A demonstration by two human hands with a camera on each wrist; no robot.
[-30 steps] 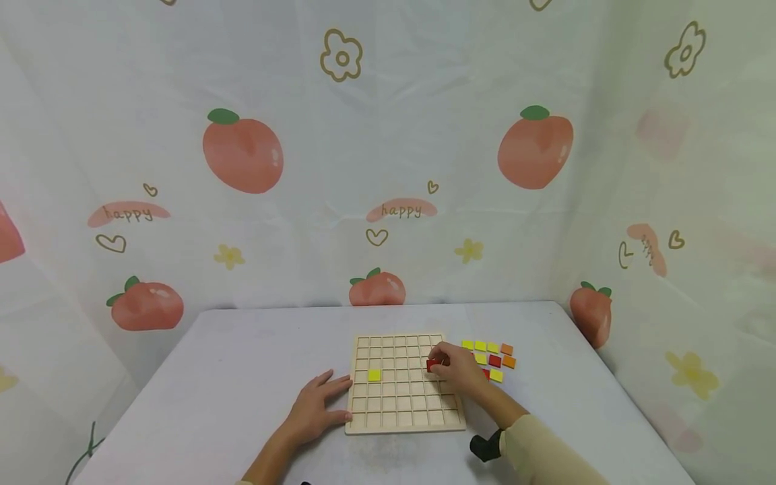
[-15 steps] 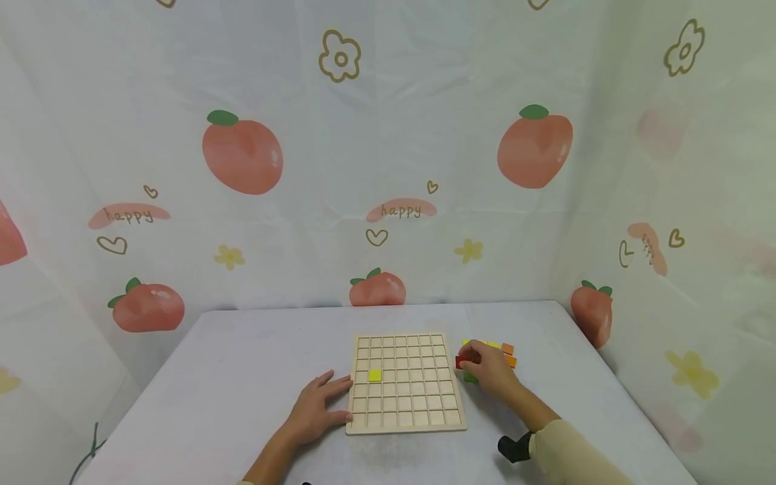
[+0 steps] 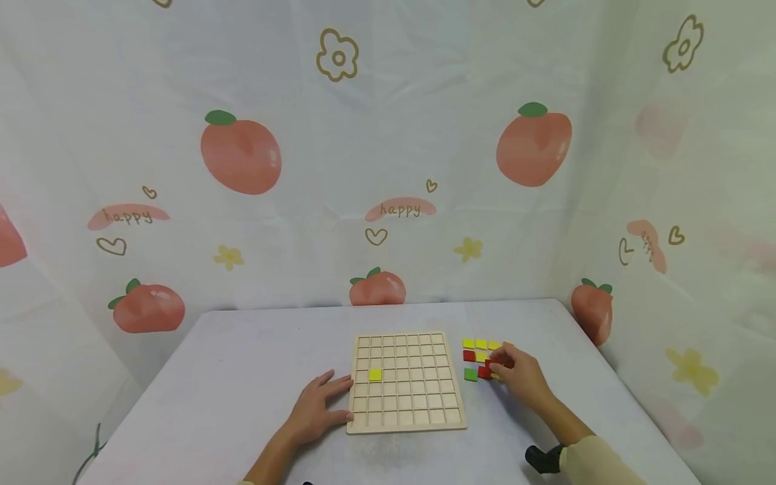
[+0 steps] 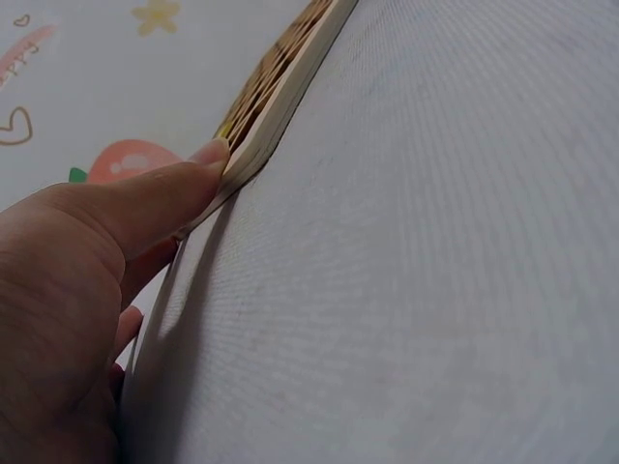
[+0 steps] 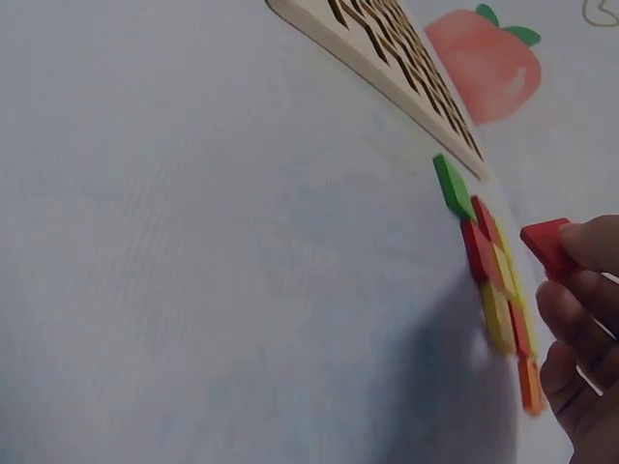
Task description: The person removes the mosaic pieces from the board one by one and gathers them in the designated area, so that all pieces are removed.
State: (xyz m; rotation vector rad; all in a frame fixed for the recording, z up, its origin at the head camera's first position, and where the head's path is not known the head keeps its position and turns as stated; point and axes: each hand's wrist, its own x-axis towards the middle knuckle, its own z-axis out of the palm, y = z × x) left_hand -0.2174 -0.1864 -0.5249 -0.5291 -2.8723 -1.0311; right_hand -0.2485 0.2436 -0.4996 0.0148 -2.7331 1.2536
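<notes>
A wooden grid board lies on the table with one yellow square tile in a cell on its left side. My left hand rests along the board's left edge, fingers spread; in the left wrist view the thumb touches the near corner. Over the group of tiles right of the board, my right hand pinches a red square tile between thumb and fingers, above the table. A green tile, red tiles and yellow tiles lie below it. Orange ones are mostly hidden by the hand.
The white table reaches left and right of the board. Behind it hangs a white cloth printed with peaches. A black device is strapped at the right wrist, by the sleeve.
My right hand, holding the red tile, has moved right from over the board to over the loose tiles. This uncovers the green tile. The left hand and board have stayed put.
</notes>
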